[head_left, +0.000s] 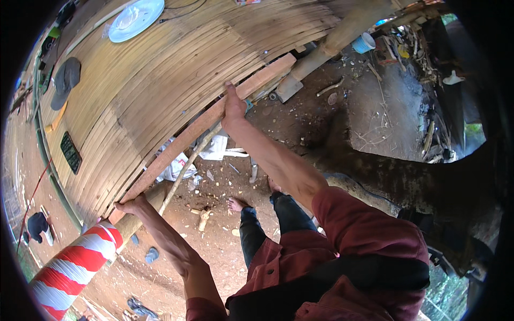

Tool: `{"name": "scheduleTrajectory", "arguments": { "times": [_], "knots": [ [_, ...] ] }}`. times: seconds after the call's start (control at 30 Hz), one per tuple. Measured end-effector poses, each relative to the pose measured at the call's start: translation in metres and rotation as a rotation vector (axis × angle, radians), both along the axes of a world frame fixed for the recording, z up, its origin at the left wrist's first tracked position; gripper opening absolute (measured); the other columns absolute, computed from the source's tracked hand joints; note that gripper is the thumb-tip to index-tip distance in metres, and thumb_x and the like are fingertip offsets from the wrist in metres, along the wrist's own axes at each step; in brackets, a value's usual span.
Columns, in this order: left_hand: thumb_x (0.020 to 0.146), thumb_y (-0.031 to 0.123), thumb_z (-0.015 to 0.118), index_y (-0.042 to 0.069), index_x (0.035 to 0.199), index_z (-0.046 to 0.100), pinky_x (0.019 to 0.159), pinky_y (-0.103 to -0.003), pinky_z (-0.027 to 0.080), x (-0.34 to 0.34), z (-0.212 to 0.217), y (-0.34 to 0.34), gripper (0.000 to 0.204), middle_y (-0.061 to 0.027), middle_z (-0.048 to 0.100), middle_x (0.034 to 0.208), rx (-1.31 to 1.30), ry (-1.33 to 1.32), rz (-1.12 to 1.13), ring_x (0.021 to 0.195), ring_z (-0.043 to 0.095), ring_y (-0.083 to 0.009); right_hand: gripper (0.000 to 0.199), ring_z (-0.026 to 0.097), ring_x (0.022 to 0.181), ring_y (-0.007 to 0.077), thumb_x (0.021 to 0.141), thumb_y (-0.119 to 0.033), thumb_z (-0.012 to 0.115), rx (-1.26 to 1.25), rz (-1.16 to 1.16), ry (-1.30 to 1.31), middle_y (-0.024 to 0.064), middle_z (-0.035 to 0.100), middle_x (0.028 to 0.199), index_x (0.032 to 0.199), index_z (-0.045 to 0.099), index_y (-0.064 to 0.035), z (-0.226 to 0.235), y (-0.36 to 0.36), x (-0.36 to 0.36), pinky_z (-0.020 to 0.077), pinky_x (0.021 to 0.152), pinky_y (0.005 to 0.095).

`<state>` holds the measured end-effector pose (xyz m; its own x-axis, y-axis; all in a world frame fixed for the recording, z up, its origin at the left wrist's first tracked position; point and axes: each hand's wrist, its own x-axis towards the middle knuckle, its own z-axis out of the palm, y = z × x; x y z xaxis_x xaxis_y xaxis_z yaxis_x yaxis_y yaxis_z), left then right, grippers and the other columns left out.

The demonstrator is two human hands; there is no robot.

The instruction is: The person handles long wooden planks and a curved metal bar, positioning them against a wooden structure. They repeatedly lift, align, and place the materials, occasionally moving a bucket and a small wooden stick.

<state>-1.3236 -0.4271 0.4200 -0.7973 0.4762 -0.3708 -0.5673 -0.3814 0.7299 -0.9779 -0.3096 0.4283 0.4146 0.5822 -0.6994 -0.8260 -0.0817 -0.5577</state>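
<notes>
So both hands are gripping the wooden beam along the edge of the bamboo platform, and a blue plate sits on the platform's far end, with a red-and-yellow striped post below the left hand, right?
Not quite: the head view shows the post striped red and white, not red and yellow. The rest holds: the left hand and right hand both grip the wooden beam along the bamboo platform, and the blue plate sits at its far end.

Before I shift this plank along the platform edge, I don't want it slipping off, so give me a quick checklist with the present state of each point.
1. Left hand grips the plank at its near end: ok.
2. Right hand holds the plank further along, fingers over its top edge: ok.
3. Plank lies flush against the bamboo platform edge: ok.
4. Far end seated by the bamboo post: cannot tell.
5. Ground underfoot free of scraps: not ok, wood bits lie around the bare foot.
6. Plate and cap away from the edge: ok.
</notes>
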Motion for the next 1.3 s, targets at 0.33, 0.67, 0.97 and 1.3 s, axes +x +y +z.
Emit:
{"name": "scheduleTrajectory", "arguments": {
  "times": [0.33,0.67,0.97,1.3],
  "knots": [
    [0.086,0.053,0.034,0.010,0.133,0.036,0.103,-0.052,0.029,0.025,0.008,-0.013,0.064,-0.0131,0.041,0.134,-0.110,0.105,-0.101,0.123,0.039,-0.0310,0.068,0.057,0.096,0.0285,0.075,-0.034,0.070,-0.006,-0.039,0.063,0.0166,0.054,0.113,0.119,0.040,0.0070,0.020,0.006,-0.015,0.0504,0.081,0.0404],
    [0.068,0.048,0.071,0.012,0.142,0.019,0.110,-0.051,0.003,0.129,0.053,-0.026,0.097,-0.0152,0.017,0.147,-0.818,2.078,-0.566,0.137,0.009,-0.0299,0.068,0.057,0.095,0.0304,0.076,-0.035,0.067,-0.028,-0.031,0.078,0.0149,0.052,0.117,0.123,0.038,0.0040,0.020,0.007,-0.012,0.0515,0.079,0.0456],
    [0.053,0.050,0.075,0.019,0.143,0.019,0.110,-0.048,0.014,0.128,0.033,0.021,0.110,-0.0045,0.024,0.146,-0.788,2.346,-0.801,0.135,0.022,-0.0233,0.065,0.043,0.116,0.0288,0.078,-0.047,0.063,0.139,0.227,0.151,0.0075,0.041,0.132,0.128,0.041,-0.0106,-0.014,0.005,0.004,0.0381,0.095,0.0472],
    [0.058,0.043,0.073,0.019,0.142,0.020,0.110,-0.048,0.009,0.128,0.029,0.022,0.102,-0.0065,0.024,0.146,-0.786,2.439,-0.705,0.135,0.022,-0.0236,0.070,0.043,0.120,0.0247,0.078,-0.054,0.059,0.221,0.642,-0.041,0.0064,0.042,0.131,0.131,0.035,-0.0165,-0.004,-0.027,0.032,0.0360,0.101,0.0463]
  ]
}}
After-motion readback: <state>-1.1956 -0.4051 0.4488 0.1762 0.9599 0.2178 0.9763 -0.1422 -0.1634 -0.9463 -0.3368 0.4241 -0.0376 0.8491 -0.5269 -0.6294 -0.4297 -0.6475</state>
